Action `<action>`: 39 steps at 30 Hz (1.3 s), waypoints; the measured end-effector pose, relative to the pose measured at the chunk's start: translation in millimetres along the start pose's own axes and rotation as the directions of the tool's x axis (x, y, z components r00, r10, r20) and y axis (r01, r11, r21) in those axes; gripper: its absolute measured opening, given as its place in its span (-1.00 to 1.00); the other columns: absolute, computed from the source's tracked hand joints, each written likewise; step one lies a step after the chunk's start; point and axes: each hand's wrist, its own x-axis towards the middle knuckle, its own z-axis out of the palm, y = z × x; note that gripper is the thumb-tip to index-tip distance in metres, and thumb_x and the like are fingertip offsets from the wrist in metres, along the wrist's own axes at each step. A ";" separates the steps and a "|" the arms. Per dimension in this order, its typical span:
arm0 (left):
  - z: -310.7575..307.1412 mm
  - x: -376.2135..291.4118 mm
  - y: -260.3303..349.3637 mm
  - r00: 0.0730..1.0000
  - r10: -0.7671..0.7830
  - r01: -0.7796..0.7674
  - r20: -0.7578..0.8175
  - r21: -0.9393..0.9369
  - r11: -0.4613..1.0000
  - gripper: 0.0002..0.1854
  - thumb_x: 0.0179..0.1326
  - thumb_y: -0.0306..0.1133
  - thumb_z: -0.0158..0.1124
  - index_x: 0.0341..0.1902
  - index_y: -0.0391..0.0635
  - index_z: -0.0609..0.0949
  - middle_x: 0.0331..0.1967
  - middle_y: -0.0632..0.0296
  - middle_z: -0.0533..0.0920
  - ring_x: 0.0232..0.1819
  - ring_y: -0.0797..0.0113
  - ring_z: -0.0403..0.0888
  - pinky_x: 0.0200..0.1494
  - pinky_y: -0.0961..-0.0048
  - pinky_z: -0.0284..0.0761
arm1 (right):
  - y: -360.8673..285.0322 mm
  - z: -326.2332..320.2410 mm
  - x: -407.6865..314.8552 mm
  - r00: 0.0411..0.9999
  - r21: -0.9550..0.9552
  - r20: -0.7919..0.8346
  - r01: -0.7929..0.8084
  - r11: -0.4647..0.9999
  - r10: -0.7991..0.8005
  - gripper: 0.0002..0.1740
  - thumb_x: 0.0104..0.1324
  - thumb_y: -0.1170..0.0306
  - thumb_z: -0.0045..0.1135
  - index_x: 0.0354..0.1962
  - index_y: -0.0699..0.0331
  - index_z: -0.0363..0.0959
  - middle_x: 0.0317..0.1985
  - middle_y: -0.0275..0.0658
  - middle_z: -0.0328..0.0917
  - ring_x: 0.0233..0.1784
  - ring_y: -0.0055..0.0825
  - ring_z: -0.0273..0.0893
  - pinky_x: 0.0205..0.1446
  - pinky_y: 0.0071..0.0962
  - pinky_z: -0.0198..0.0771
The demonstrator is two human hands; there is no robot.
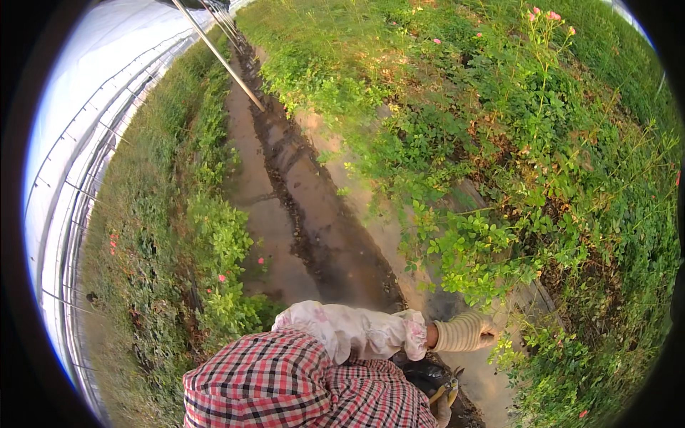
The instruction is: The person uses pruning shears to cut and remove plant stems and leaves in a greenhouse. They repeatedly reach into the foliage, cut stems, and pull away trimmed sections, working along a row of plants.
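My left hand, in a cream striped knit glove, reaches out to the right from a white, pink-patterned sleeve cover. It is beside the leafy edge of a rose bed; its fingers look curled, and whether they hold anything cannot be made out. Nearer my body, low in the picture, my right hand is shut on pruning shears with yellowish handles. The blades point away from the glove. Part of that hand is cut off by the frame's bottom edge. A black plastic-like thing lies beside the shears.
A wet, muddy furrow runs between the rose beds. Another planted row borders it on the left, beneath white greenhouse sheeting. A slanted metal pole stands in the path. Pale ground cover edges the right bed.
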 end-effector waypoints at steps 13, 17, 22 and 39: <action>-68.4 -113.1 -28.0 0.912 -0.323 0.409 0.254 -0.497 0.765 -0.65 0.31 -0.28 0.28 0.12 -0.16 0.61 0.00 0.19 0.66 0.06 0.41 0.58 0.11 0.42 0.49 | -21.2 112.7 -10.6 0.963 -0.176 0.230 0.183 0.967 -0.140 -0.38 0.23 0.16 0.23 0.05 0.52 0.38 -0.36 -0.16 0.58 -0.32 -0.41 0.59 -0.17 -0.42 0.54; -91.6 -111.8 -15.4 0.906 -0.282 0.409 0.316 -0.481 0.776 -0.67 0.28 -0.28 0.33 0.07 -0.13 0.63 -0.03 0.29 0.64 0.05 0.47 0.54 0.14 0.46 0.44 | -20.8 111.8 -15.1 0.965 -0.248 0.259 0.106 0.963 -0.039 -0.49 0.22 0.20 0.21 0.02 0.38 0.45 -0.32 -0.31 0.58 -0.22 -0.56 0.52 -0.08 -0.49 0.42; -90.7 -107.0 -1.1 0.851 -0.272 0.479 0.449 -0.453 0.752 -0.67 0.22 -0.32 0.39 0.02 -0.17 0.64 -0.08 0.31 0.61 -0.05 0.47 0.52 0.08 0.45 0.43 | -5.1 113.6 -38.3 0.939 0.181 0.333 0.027 0.983 -0.087 -0.41 0.22 0.21 0.28 0.14 0.30 0.40 -0.12 -0.24 0.57 -0.09 -0.48 0.54 0.02 -0.45 0.41; -87.4 -47.7 130.0 0.730 0.246 0.022 0.638 -0.382 0.924 -0.66 0.33 -0.20 0.26 -0.11 -0.30 0.66 -0.23 0.11 0.66 -0.24 0.32 0.64 -0.10 0.40 0.53 | 73.6 72.6 -65.9 0.977 0.569 -0.135 0.212 0.794 -0.164 -0.62 0.30 0.31 0.18 -0.04 0.39 0.39 -0.44 -0.21 0.50 -0.45 -0.35 0.55 -0.36 -0.32 0.55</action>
